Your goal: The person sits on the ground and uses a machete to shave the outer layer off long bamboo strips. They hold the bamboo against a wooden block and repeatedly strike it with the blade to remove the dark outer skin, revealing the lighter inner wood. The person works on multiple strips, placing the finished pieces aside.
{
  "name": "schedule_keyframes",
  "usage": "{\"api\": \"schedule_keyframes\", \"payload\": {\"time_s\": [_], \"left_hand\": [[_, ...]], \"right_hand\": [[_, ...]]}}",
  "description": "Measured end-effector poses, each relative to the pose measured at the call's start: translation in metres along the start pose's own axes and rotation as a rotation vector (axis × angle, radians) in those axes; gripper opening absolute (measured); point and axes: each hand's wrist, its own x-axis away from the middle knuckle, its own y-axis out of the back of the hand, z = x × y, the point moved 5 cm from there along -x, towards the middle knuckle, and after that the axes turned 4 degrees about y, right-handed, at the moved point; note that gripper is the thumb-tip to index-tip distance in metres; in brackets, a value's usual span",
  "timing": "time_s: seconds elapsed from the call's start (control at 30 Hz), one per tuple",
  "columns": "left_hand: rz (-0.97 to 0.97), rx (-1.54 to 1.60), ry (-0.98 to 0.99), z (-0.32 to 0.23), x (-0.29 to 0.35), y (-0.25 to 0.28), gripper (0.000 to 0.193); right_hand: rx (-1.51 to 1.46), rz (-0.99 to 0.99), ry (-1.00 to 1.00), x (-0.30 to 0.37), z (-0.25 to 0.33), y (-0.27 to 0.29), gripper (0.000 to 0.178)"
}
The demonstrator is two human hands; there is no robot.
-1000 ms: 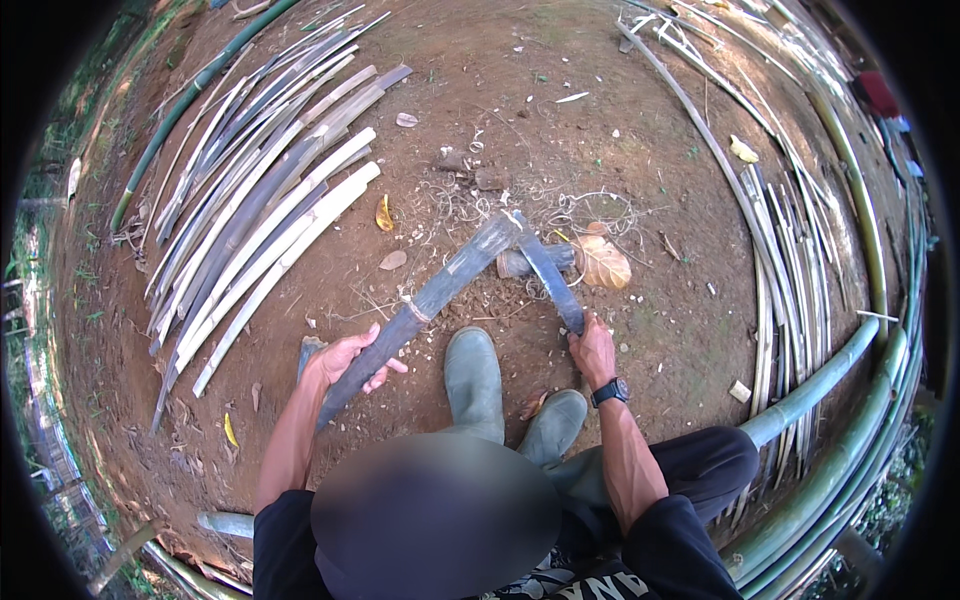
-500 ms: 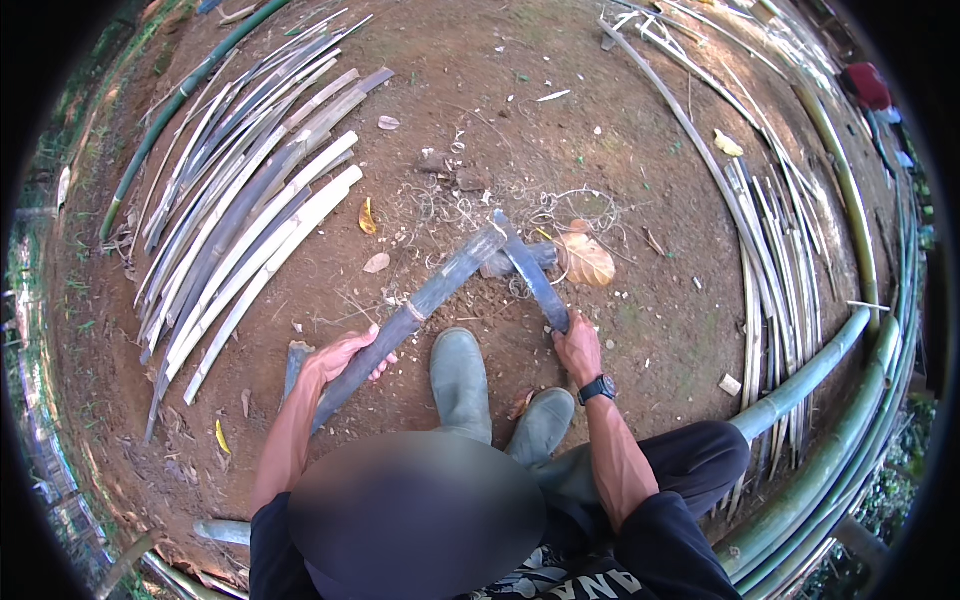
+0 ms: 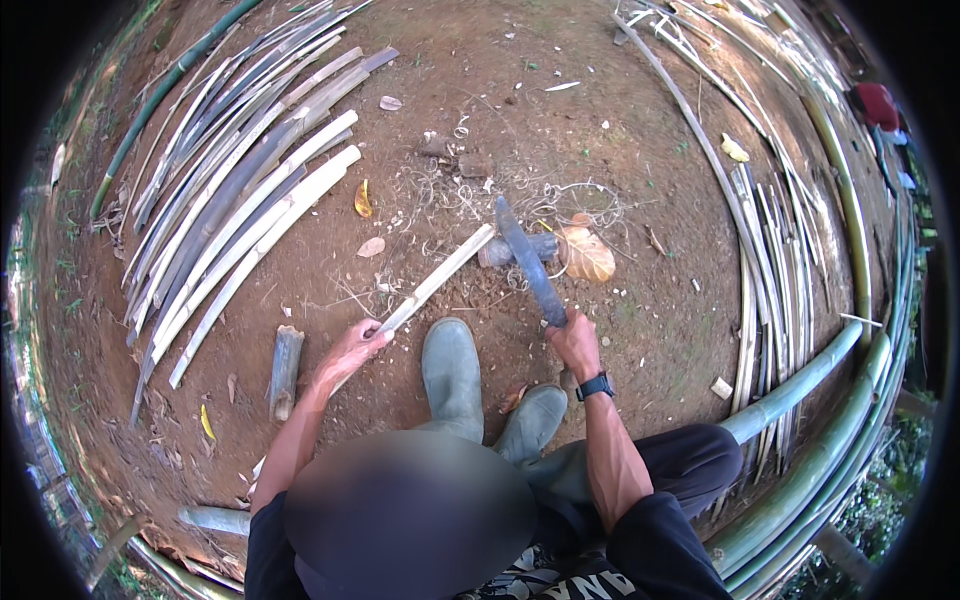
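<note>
My left hand (image 3: pixel 362 346) is closed around the lower part of a split bamboo strip (image 3: pixel 440 277), its pale edge turned up and its far end slanting away to the right. In my right hand (image 3: pixel 575 345) is the handle of a machete (image 3: pixel 527 258), its long dark blade pointing up and a little left. The blade's tip stands just right of the strip's far end, with a small gap between them. Under the blade lies a short bamboo log (image 3: pixel 490 252) on the ground. My boots (image 3: pixel 452 365) are planted between both hands.
Many split bamboo strips (image 3: pixel 240 190) lie in a pile on the left, and more strips (image 3: pixel 770 280) lie on the right. Thick green bamboo poles (image 3: pixel 800 480) run along the right edge. A cut bamboo piece (image 3: pixel 285 370) rests by my left forearm. Curled shavings (image 3: pixel 450 190) and a dry leaf (image 3: pixel 587 255) litter the soil.
The bamboo strip has been turned from its broad dark face to its pale narrow edge. The machete blade has come away from the strip's far end, its flat side showing more.
</note>
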Motion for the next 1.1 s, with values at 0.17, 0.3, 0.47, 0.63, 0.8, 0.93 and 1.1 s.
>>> {"api": "schedule_keyframes", "payload": {"time_s": [0.17,0.3,0.47,0.63,0.8,0.93,1.1], "left_hand": [[-0.184,-0.232,-0.075,-0.007,0.007,-0.009,0.03],[-0.253,-0.276,-0.167,-0.023,0.002,-0.015,0.031],[-0.384,-0.156,-0.377,-0.078,-0.035,-0.037,0.034],[-0.434,-0.486,-0.423,-0.143,-0.063,-0.069,0.033],[-0.058,-0.084,-0.27,-0.138,-0.082,-0.077,0.026],[-0.334,-0.483,-0.536,-0.147,-0.065,-0.074,0.015],[-0.461,-0.604,-0.493,-0.14,-0.059,-0.093,0.038]], "right_hand": [[-0.092,0.085,-0.041,-0.003,0.007,0.007,0.03],[-0.178,0.146,-0.037,-0.002,0.006,0.007,0.029],[-0.475,0.234,-0.031,0.002,-0.001,-0.006,0.025],[-0.916,0.31,-0.143,0.012,0.017,-0.006,0.021],[-1.11,0.376,-0.195,0.012,0.009,-0.02,0.021],[-1.118,0.412,-0.218,0.012,0.011,-0.025,0.025],[-0.959,0.345,-0.164,0.013,0.019,-0.022,0.02]]}}
